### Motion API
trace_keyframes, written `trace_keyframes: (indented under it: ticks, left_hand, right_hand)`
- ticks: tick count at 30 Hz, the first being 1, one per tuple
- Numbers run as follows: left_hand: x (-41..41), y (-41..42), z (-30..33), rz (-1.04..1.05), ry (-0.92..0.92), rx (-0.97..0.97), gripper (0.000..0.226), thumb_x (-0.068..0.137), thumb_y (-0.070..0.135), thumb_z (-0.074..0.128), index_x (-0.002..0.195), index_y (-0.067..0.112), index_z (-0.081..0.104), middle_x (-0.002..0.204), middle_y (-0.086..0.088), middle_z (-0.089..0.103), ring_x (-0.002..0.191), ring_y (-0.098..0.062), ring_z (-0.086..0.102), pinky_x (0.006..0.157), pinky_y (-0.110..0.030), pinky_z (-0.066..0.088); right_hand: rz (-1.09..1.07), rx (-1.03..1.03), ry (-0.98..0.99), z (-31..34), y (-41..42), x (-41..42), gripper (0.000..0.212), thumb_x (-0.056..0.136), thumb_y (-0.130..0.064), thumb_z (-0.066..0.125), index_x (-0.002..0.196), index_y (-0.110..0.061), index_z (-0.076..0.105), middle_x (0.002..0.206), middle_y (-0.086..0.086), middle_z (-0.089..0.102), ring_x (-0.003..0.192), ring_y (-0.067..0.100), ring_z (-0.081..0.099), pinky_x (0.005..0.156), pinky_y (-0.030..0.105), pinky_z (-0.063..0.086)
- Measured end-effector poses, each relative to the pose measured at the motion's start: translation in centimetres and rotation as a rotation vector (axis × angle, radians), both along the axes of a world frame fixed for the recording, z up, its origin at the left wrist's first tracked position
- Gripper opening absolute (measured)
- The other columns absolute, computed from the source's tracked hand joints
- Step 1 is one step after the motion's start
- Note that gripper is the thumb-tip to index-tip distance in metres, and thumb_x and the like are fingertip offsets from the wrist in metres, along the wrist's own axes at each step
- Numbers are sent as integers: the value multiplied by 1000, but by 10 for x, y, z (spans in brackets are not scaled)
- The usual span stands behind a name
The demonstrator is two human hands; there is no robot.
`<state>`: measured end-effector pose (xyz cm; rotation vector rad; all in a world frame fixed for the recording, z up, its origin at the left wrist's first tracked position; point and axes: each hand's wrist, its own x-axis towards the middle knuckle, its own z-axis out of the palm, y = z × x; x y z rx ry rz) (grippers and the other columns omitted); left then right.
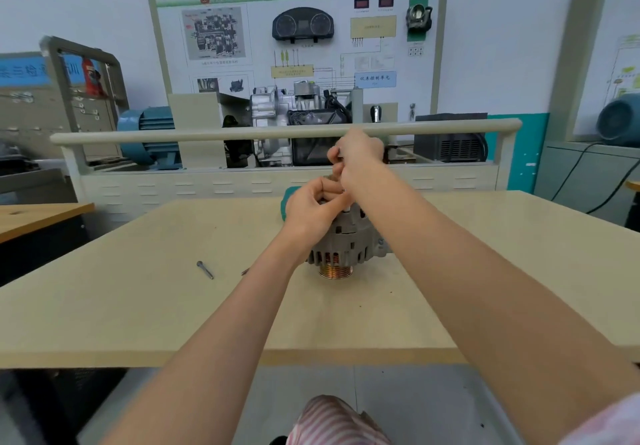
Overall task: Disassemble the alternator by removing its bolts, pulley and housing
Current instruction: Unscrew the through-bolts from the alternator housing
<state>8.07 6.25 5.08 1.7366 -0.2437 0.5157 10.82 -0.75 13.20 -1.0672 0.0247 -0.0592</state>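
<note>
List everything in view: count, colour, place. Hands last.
alternator: 1, grey housing, table centre, pulley end facing the camera
pulley: 1, copper-coloured, on the alternator's near end
bolt: 1 loose, grey, on the table left of the alternator
second small metal piece: 1, mostly hidden by the left forearm; cannot tell what it is
teal object: 1, behind the alternator, mostly hidden
table: 1, beige
training board: 1, white, back wall
gearbox unit: 1, silver and black, below the board
motor: 1, blue, left of the gearbox
left hand: fingers curled on the alternator's top
right hand: raised above it, pinching something small; hard to make out
</note>
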Motion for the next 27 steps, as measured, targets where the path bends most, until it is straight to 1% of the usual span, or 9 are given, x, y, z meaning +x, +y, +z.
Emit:
trace_keyframes:
  ticks: [3, 7, 12, 15, 17, 20, 22, 25, 27]
  left_hand:
    - [-1, -2, 1, 18, 7, 19, 14, 86, 13, 65, 78, 22, 59, 76, 3, 64, 84, -17, 61, 82, -37, 49]
    - [-2, -1, 1, 11, 8, 37, 7, 84, 21, 68, 83, 20, 61, 87, -6, 68, 91, -24, 64, 85, -40, 49]
    - [-2, 2, 3, -23, 35, 26, 9, 83, 20, 70, 82, 18, 61, 85, -3, 68, 83, -16, 62, 78, -32, 49]
    - [0, 0, 2, 10, 25, 37, 8, 83, 21, 70, 84, 18, 63, 88, -6, 69, 89, -22, 64, 86, -40, 50]
    - [-1, -2, 3, 26, 19, 54, 5, 84, 19, 68, 83, 21, 63, 89, -5, 69, 94, -25, 65, 91, -45, 51]
    - [-2, -3, 3, 46, 22, 74, 14, 85, 13, 63, 79, 24, 60, 89, -4, 69, 96, -25, 65, 93, -49, 49]
    - [-2, -2, 3, 47, 31, 69, 13, 85, 12, 63, 80, 23, 60, 90, -5, 69, 98, -26, 65, 94, -48, 49]
    - [-2, 1, 2, 8, 32, 57, 7, 84, 17, 66, 84, 21, 60, 89, -5, 69, 94, -23, 65, 88, -40, 51]
    - [-2, 2, 2, -8, 34, 46, 7, 84, 21, 67, 87, 20, 61, 90, -6, 70, 86, -16, 64, 76, -29, 48]
  right_hand:
    - [-126, 110, 3, -1, 3, -2, 10, 92, -4, 36, 92, -7, 46, 64, 3, 46, 36, 7, 41, 28, 13, 21]
    - [262, -57, 53, 7, -10, 3, 23, 95, -7, 29, 79, -11, 44, 42, -3, 40, 26, 3, 31, 29, 14, 16]
    - [630, -87, 16, 4, -24, 8, 22, 99, -8, 32, 102, 0, 52, 42, -10, 38, 28, 2, 31, 31, 12, 16]
    - [483, 6, 52, 5, -21, 7, 21, 97, -5, 30, 87, -6, 49, 44, -8, 40, 28, 1, 34, 28, 13, 18]
    - [161, 92, 43, 0, -12, 2, 18, 93, -3, 33, 80, -9, 44, 54, -2, 44, 32, 4, 38, 27, 15, 22]
    - [-296, 211, -44, -5, 3, -2, 14, 93, 0, 40, 105, -7, 38, 75, 8, 53, 46, 11, 49, 29, 12, 33]
    - [-265, 171, -40, -5, 6, -4, 15, 94, -3, 39, 109, -6, 40, 77, 9, 54, 45, 11, 48, 28, 12, 30]
    - [8, -50, 24, 2, 1, -3, 19, 93, -5, 32, 79, -9, 45, 55, 3, 48, 34, 7, 38, 28, 14, 21]
    - [216, -165, 27, 5, -4, 0, 24, 93, -6, 30, 76, -9, 47, 42, -3, 44, 29, 4, 35, 29, 15, 19]
